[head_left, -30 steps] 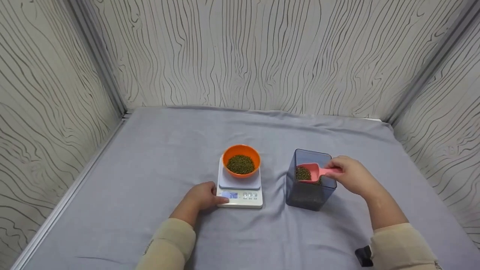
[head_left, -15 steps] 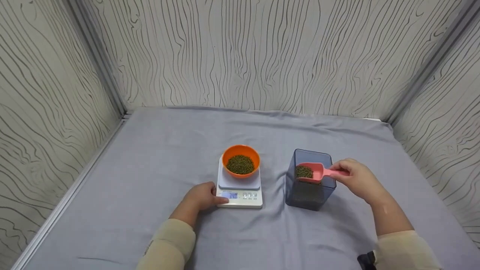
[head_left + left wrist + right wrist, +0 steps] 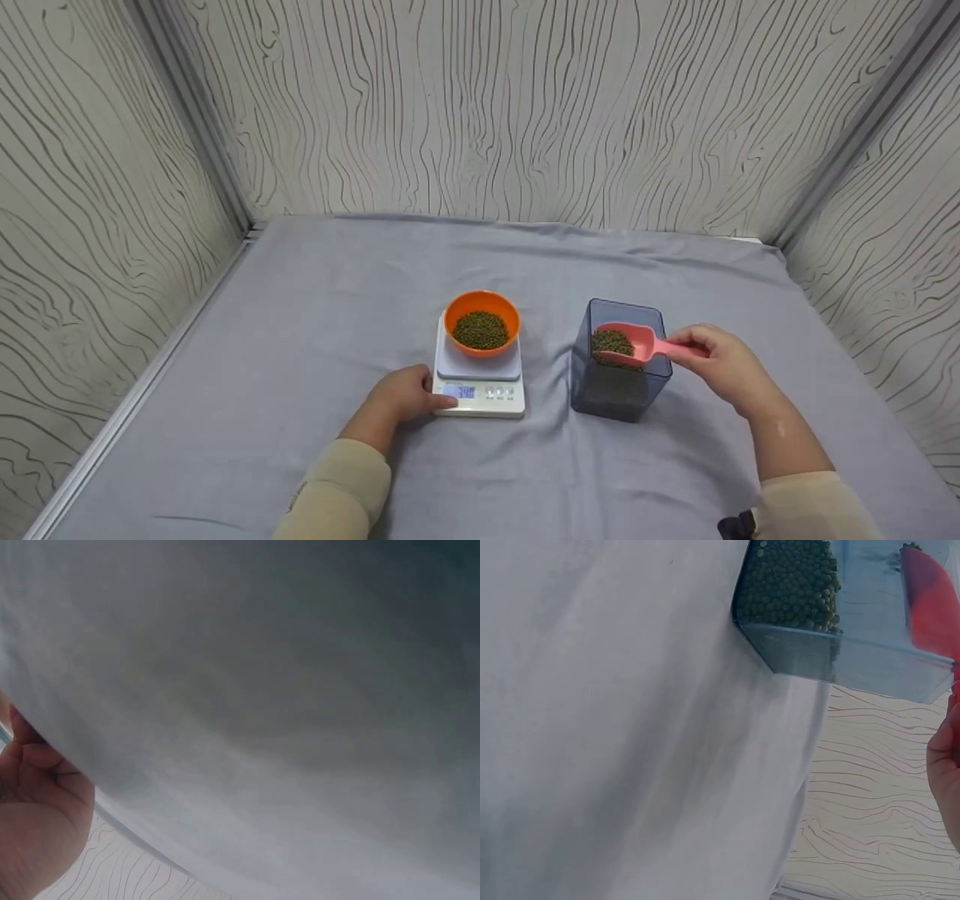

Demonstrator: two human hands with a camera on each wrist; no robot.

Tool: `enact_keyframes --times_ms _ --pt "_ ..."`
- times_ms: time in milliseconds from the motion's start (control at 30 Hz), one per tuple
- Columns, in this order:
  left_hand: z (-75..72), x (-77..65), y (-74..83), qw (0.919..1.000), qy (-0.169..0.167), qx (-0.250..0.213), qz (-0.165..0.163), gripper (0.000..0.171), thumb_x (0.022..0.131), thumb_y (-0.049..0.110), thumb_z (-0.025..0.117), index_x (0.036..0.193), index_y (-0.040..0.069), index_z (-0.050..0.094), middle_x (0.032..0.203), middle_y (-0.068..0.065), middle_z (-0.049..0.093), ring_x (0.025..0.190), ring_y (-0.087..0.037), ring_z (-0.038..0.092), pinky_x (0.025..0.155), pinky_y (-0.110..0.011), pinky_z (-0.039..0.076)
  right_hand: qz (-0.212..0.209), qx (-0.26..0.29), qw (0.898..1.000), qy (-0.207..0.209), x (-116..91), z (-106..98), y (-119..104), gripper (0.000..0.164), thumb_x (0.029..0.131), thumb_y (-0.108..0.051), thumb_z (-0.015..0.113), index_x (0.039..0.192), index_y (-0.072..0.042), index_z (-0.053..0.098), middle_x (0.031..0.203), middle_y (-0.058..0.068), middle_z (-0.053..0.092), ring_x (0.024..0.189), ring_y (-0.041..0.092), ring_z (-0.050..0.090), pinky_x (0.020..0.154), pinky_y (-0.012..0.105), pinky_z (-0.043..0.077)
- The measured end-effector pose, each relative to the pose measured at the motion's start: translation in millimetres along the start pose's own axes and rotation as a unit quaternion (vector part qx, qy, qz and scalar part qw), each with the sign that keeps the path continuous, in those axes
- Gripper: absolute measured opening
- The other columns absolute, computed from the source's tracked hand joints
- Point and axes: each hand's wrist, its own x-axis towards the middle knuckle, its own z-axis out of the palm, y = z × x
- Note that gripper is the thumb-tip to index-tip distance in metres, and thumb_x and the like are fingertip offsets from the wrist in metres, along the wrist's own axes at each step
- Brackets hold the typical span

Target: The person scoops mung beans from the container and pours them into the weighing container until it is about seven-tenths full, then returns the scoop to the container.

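My right hand (image 3: 720,364) pinches the handle of a pink scoop (image 3: 643,344), its bowl loaded with green mung beans (image 3: 611,343). That scoop sits within the mouth of a clear bluish square container (image 3: 630,311); more beans fill the container's lower part in the right wrist view. At the left, my left hand (image 3: 405,394) grips the front left corner of a white kitchen scale (image 3: 506,405), thumb on top beside the lit display and the other fingers down along the side. On the scale's platform rests an orange bowl (image 3: 459,309) holding mung beans.
Grey cloth (image 3: 337,300) with shallow wrinkles covers the table. Wood-grain panels (image 3: 480,112) stand behind and on both sides. A small black object (image 3: 736,525) shows beside the right sleeve at the bottom edge.
My right hand has shifted a little right and toward me, drawing the scoop slightly rightward within the container's mouth. The left hand, scale and bowl stay practically in place.
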Motion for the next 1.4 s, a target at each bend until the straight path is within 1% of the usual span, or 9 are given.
enact_keyframes --times_ms 233,333,533,667,767,967,1067,1200,1400 --pt "0.9 0.6 -1.3 1.0000 0.003 0.003 0.003 0.045 0.067 0.048 0.076 0.079 0.012 0.052 0.070 -0.001 0.048 0.067 -0.018 0.045 0.061 -0.031 0.034 0.000 0.048 0.999 -0.004 -3.5 -2.2 9.4 0.032 0.083 -0.027 0.067 0.101 0.000 0.064 0.094 0.006 0.062 0.079 0.005 0.058 0.072 0.018 0.046" --pt "0.8 0.1 -0.8 1.0000 0.003 0.002 0.001 0.045 0.067 0.048 0.076 0.080 0.012 0.052 0.071 -0.001 0.049 0.068 -0.018 0.045 0.061 -0.031 0.034 0.002 0.065 0.998 0.000 -5.3 -2.1 14.3 0.033 0.083 -0.025 0.067 0.102 0.001 0.063 0.092 0.003 0.063 0.080 0.006 0.058 0.072 0.018 0.046" --pt "-0.1 -1.5 1.2 0.9998 0.006 0.013 0.011 0.044 0.067 0.047 0.076 0.076 0.012 0.051 0.067 0.000 0.047 0.065 -0.017 0.044 0.059 -0.030 0.034 0.008 0.098 0.995 0.004 -9.4 -0.3 22.7 0.034 0.085 -0.023 0.065 0.106 0.004 0.060 0.091 -0.002 0.062 0.081 0.007 0.056 0.072 0.020 0.046" --pt "-0.5 -1.1 1.4 0.9999 0.004 0.011 0.009 0.044 0.068 0.048 0.075 0.075 0.013 0.050 0.067 0.001 0.047 0.065 -0.017 0.044 0.059 -0.030 0.034 0.011 0.119 0.993 0.009 -11.2 1.7 27.3 0.034 0.087 -0.023 0.062 0.107 0.004 0.058 0.092 0.000 0.060 0.081 0.011 0.054 0.071 0.020 0.046" --pt "-0.5 -0.3 0.8 0.9999 0.003 0.009 0.005 0.044 0.068 0.048 0.075 0.075 0.012 0.050 0.067 0.000 0.046 0.064 -0.018 0.044 0.058 -0.030 0.033 0.017 0.128 0.992 0.009 -11.7 5.0 29.7 0.033 0.089 -0.024 0.060 0.107 0.004 0.058 0.089 0.002 0.058 0.081 0.016 0.053 0.070 0.020 0.046" --pt "0.6 0.7 -0.5 1.0000 0.002 0.008 0.004 0.045 0.067 0.048 0.076 0.075 0.012 0.049 0.066 0.000 0.045 0.064 -0.017 0.044 0.057 -0.029 0.033 0.039 0.149 0.988 0.015 -10.7 11.8 30.4 0.039 0.089 -0.030 0.059 0.107 0.005 0.056 0.083 -0.001 0.055 0.081 0.021 0.052 0.071 0.021 0.045" --pt "0.8 1.0 -0.5 1.0000 0.002 0.004 0.001 0.045 0.067 0.048 0.076 0.075 0.012 0.050 0.067 0.000 0.046 0.064 -0.017 0.044 0.058 -0.029 0.033 0.042 0.152 0.987 0.019 -10.8 12.7 29.3 0.039 0.089 -0.030 0.059 0.107 0.005 0.056 0.084 -0.001 0.056 0.082 0.020 0.052 0.072 0.020 0.045" --pt "0.5 0.5 -0.1 1.0000 0.003 0.005 -0.002 0.045 0.067 0.049 0.076 0.076 0.013 0.050 0.067 0.000 0.046 0.064 -0.017 0.044 0.058 -0.030 0.033 0.035 0.137 0.990 0.023 -10.5 13.1 28.0 0.038 0.089 -0.030 0.059 0.107 0.004 0.057 0.086 0.000 0.056 0.081 0.015 0.052 0.072 0.021 0.045" --pt "0.6 -1.0 0.7 0.9999 0.009 0.008 0.006 0.045 0.067 0.048 0.076 0.075 0.012 0.050 0.066 0.000 0.045 0.064 -0.017 0.044 0.058 -0.029 0.033 0.019 0.123 0.992 0.032 -8.4 12.5 26.1 0.036 0.089 -0.028 0.059 0.106 0.003 0.058 0.085 0.001 0.057 0.079 0.013 0.052 0.072 0.021 0.045"
